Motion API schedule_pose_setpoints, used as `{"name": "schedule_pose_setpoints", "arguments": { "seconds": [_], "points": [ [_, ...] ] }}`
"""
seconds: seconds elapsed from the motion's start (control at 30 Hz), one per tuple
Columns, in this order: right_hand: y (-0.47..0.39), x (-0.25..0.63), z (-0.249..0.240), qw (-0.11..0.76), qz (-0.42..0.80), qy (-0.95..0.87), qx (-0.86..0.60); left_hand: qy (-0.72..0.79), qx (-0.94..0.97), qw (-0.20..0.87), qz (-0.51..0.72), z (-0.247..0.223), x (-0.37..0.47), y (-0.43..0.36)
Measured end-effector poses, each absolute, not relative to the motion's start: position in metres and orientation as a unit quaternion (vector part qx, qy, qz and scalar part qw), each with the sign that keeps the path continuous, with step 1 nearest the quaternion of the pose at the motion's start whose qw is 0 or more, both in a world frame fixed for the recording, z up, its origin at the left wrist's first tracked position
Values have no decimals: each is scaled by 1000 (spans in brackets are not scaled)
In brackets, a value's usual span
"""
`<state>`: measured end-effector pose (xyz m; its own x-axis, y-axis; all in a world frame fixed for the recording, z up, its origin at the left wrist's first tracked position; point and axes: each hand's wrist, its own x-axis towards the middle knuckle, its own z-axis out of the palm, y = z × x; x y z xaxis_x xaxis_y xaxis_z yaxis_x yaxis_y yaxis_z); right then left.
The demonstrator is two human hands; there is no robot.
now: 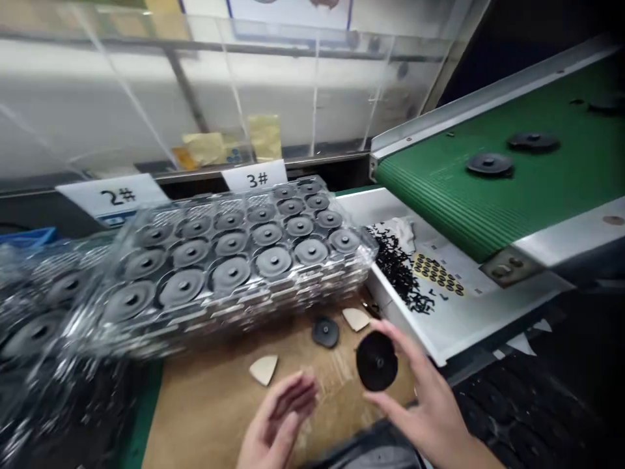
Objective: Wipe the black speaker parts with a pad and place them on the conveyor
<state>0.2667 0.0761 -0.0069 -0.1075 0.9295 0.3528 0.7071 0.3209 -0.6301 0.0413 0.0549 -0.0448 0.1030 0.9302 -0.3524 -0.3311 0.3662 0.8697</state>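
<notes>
A round black disc [377, 361] with a small hub at its centre is pinched at its edge between the thumb and fingers of my right hand [424, 391], above the brown board [205, 404]. To its left, my left hand [283, 420] is loosely curved, thumb apart from the fingers, and nothing shows in it. Another dark disc [325, 332] lies on the board just beyond the hands. Two cream-coloured, rounded triangular pieces lie there too: one piece [264, 369] near my left fingertips, the other piece [356, 319] beyond my right hand.
Stacked clear plastic trays [293, 286] hold rows of grey discs behind the board. On the right, a white tray [469, 326] carries a pile of small black parts [398, 264] and a sheet of yellow stickers [437, 273]. A green conveyor belt [551, 182] bears several dark discs.
</notes>
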Motion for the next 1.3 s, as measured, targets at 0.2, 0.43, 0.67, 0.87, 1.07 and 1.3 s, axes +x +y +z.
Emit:
{"name": "schedule_pose_setpoints", "arguments": {
  "seconds": [0.2,0.43,0.67,0.87,1.07,1.3],
  "points": [
    [55,188,-13,316,276,-808,-414,274,152,834,453,-18,31,40],
    [60,139,-13,264,283,-872,-300,309,64,797,515,-20,-17,7],
    [58,140,-37,267,216,-908,-241,312,2,763,567,-35,-34,0],
    [55,142,-35,348,264,-833,-340,335,1,746,575,-41,-37,12],
    [58,108,-35,335,212,-897,-196,399,-33,713,575,-26,-34,20],
    [61,135,-41,349,271,-825,-351,435,-3,656,616,-14,-36,23]
  ]
}}
